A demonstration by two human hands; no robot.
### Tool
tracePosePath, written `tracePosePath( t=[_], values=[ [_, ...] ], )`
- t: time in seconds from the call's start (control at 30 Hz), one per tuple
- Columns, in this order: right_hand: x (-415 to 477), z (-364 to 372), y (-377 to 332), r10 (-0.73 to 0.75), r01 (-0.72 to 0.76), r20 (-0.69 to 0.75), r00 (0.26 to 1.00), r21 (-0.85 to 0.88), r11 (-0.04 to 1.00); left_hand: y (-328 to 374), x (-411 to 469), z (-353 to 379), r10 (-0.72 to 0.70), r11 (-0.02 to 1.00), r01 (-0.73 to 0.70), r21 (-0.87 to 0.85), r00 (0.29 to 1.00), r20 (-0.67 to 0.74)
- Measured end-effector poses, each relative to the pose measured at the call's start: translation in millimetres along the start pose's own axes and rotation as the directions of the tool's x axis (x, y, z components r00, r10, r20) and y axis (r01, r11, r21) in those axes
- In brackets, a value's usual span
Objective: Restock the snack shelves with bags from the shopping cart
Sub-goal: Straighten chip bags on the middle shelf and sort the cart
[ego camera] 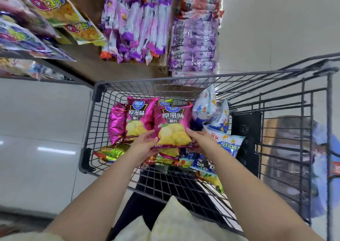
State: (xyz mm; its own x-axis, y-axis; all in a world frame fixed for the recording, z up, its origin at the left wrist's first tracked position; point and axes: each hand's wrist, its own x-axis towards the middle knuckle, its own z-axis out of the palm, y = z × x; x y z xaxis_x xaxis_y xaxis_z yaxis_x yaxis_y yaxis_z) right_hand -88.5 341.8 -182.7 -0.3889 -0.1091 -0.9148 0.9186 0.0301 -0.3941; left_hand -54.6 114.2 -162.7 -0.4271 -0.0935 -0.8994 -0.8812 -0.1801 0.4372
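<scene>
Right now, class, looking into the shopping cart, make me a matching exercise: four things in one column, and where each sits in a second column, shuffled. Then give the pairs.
Things
1. magenta chip bag
2. blue and white bags
3. green and yellow bag
4. purple packets

Places
A. on the shelf beyond the cart
B. held between the left hand and right hand
C. standing at the cart's right side
D. lying low at the cart's left, under the other magenta bags

Pairs: 1-B, 2-C, 3-D, 4-A
</scene>
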Motion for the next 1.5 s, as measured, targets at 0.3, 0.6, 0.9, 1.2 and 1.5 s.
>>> tracePosePath(
  t=[0.3,0.6,0.9,1.2,1.5],
  values=[
    [-24.7,54.6,10.1,-0.12,0.147,0.138,0.983,-0.201,0.968,-36.9,-46.0,-59.5,0.076,0.995,-0.076,-0.065,0.997,-0.01],
    [-61.9,201.3,-9.4,-0.353,0.437,0.296,0.887,-0.299,0.848,-27.2,-81.2,-184.3,0.232,0.914,-0.272,-0.301,0.959,-0.162],
    [-101.5,436.9,37.6,-0.381,0.572,0.505,0.774,-0.301,0.763,-53.6,-149.6,-411.5,0.346,0.83,-0.434,-0.351,0.893,-0.287],
    [-149.4,637.1,37.2,-0.422,0.663,0.605,0.675,-0.245,0.708,-51.8,-219.4,-574.4,0.38,0.635,-0.644,-0.427,0.741,-0.553],
    [-161.5,810.5,-11.4,-0.391,0.726,0.755,0.527,-0.161,0.668,-4.8,-239.3,-713.6,0.361,0.474,-0.773,-0.422,0.608,-0.707]
  ],
)
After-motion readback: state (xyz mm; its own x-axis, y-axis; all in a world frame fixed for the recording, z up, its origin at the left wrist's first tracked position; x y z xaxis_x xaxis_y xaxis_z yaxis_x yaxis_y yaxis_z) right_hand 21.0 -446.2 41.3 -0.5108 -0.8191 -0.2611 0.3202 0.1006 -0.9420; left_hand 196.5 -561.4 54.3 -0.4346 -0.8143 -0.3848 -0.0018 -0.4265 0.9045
